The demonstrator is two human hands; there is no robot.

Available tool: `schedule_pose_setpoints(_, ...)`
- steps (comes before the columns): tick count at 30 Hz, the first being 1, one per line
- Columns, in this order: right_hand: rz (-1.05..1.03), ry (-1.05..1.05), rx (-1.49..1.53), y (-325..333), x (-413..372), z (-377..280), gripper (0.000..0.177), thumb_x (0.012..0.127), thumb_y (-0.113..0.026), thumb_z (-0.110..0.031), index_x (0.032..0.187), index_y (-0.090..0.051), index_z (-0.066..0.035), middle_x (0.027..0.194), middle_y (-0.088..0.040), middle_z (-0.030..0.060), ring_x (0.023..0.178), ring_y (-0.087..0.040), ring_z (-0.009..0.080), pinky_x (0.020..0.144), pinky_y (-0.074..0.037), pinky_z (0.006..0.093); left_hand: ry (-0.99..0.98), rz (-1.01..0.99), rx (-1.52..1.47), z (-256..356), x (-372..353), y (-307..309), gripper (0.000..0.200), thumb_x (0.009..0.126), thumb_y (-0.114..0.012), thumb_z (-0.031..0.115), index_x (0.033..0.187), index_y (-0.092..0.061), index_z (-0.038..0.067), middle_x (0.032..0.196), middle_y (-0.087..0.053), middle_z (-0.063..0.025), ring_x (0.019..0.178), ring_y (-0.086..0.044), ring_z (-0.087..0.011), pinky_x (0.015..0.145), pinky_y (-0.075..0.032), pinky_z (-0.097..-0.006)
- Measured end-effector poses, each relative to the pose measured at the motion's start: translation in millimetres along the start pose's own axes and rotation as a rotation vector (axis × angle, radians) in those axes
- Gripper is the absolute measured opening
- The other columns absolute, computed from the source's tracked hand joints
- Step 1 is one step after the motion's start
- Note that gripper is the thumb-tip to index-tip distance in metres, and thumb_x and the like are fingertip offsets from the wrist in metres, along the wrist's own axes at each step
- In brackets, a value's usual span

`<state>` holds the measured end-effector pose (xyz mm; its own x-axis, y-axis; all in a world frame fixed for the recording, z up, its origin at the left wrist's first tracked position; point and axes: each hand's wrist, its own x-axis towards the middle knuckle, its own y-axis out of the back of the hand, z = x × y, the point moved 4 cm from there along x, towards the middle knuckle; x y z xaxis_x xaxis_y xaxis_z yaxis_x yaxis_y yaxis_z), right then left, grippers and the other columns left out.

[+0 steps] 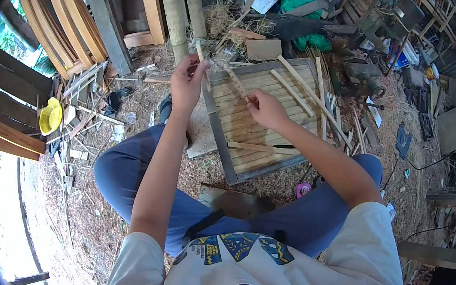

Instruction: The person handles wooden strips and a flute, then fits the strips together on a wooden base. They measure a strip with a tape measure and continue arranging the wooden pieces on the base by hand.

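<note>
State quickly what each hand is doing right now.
Left hand: shut on a bamboo strip.
Right hand: pinches a second strip above the slatted panel.

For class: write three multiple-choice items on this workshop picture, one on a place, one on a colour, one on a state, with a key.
1. Where does the yellow bowl lie?
A. On the slatted panel
B. On the ground to the person's left, among wood scraps
C. In the person's lap

2. What colour are the person's trousers?
A. Blue
B. Red
C. White

3. What is the right hand doing?
A. Resting flat on a knee
B. Pinching a thin strip over the slatted panel
C. Holding a hammer

Key:
1 B, the bowl sits among offcuts by the stacked planks.
2 A, both bent legs are blue.
3 B, its fingertips close on the strip above the slats, while the left hand grips a bamboo stick.
</note>
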<state>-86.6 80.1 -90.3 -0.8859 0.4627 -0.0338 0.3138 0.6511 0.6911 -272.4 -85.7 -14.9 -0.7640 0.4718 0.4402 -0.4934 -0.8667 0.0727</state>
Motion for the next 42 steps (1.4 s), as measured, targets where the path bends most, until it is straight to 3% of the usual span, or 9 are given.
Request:
schedule_pose_setpoints(5,-0.049,-0.009,0.279,2,-16,11,0.024,0.102,-0.067,-0.022,0.113,-0.063,-0.001,0.092,-0.071,0.0109,0.078,-0.070,0.0210,0.070,-0.057,0.0363,0.039,-0.075,-0.209,-27,6,-15,0.020,0.099,-0.075,0.011,0.112,-0.068,-0.002,0.094,-0.075,-0.0053,0.087,-0.070,-0.0094,0.077,-0.055,-0.0263)
schedule_pose_setpoints(9,-0.140,-0.089,0.532,6,-51,-1,0.022,0.104,-0.064,-0.019,0.113,-0.062,0.001,0.094,-0.070,0.0076,0.078,-0.067,0.0163,0.069,-0.056,0.0328,0.020,-0.049,-0.087,-30,14,-12,0.022,0.096,-0.078,0.010,0.112,-0.069,-0.001,0.095,-0.075,-0.0056,0.088,-0.073,-0.0123,0.077,-0.057,-0.0279)
schedule_pose_setpoints(15,-0.042,-0.206,0.530,21,-108,-14,0.015,0.104,-0.062,-0.013,0.112,-0.060,-0.001,0.095,-0.071,0.0055,0.084,-0.067,0.0125,0.070,-0.054,0.0289,-0.036,-0.123,0.096,-26,37,1,0.020,0.095,-0.079,0.009,0.109,-0.071,-0.002,0.089,-0.075,-0.0071,0.082,-0.073,-0.0124,0.074,-0.058,-0.0284)
schedule_pose_setpoints(20,0.117,-0.163,0.594,30,-145,-36,0.016,0.102,-0.066,-0.011,0.111,-0.060,0.001,0.091,-0.071,0.0076,0.082,-0.068,0.0147,0.072,-0.055,0.0311,0.032,-0.187,-0.016,-37,40,2,0.019,0.097,-0.076,0.010,0.111,-0.072,-0.002,0.091,-0.077,-0.0079,0.080,-0.072,-0.0123,0.072,-0.058,-0.0295)
schedule_pose_setpoints(27,0.050,0.000,0.446,27,-161,-66,0.020,0.097,-0.075,-0.010,0.106,-0.059,0.000,0.087,-0.071,0.0069,0.079,-0.068,0.0138,0.070,-0.053,0.0306,0.011,-0.254,0.066,-37,39,8,0.018,0.103,-0.066,0.010,0.116,-0.073,0.000,0.098,-0.078,-0.0079,0.082,-0.072,-0.0117,0.071,-0.059,-0.0297)
schedule_pose_setpoints(33,0.123,-0.005,0.417,3,-176,-68,0.019,0.096,-0.077,-0.010,0.102,-0.061,-0.001,0.084,-0.070,0.0059,0.077,-0.068,0.0131,0.069,-0.053,0.0307,0.066,-0.341,0.018,-43,44,7,0.020,0.104,-0.064,0.008,0.121,-0.070,0.001,0.100,-0.076,-0.0068,0.085,-0.073,-0.0127,0.072,-0.062,-0.0300)
schedule_pose_setpoints(37,0.180,0.117,0.450,-21,-166,-49,0.019,0.097,-0.075,-0.010,0.104,-0.061,0.001,0.086,-0.070,0.0077,0.078,-0.068,0.0141,0.071,-0.054,0.0314,-0.002,-0.306,0.165,-30,41,14,0.016,0.102,-0.066,0.008,0.115,-0.068,-0.002,0.097,-0.074,-0.0091,0.086,-0.074,-0.0147,0.071,-0.065,-0.0318)
schedule_pose_setpoints(39,0.113,0.077,0.569,-30,-162,-45,0.019,0.098,-0.072,-0.010,0.109,-0.061,0.003,0.090,-0.071,0.0097,0.083,-0.070,0.0154,0.074,-0.055,0.0315,-0.007,-0.370,0.271,-26,49,13,0.016,0.101,-0.068,0.009,0.110,-0.067,-0.004,0.096,-0.074,-0.0105,0.084,-0.074,-0.0163,0.071,-0.065,-0.0317)
schedule_pose_setpoints(42,0.202,0.108,0.646,-47,-159,-29,0.017,0.099,-0.069,-0.008,0.110,-0.062,0.003,0.093,-0.071,0.0092,0.084,-0.070,0.0164,0.076,-0.056,0.0314,0.015,-0.540,0.449,-22,78,6,0.020,0.096,-0.074,0.012,0.104,-0.066,-0.005,0.096,-0.075,-0.0133,0.081,-0.075,-0.0209,0.072,-0.063,-0.0346)
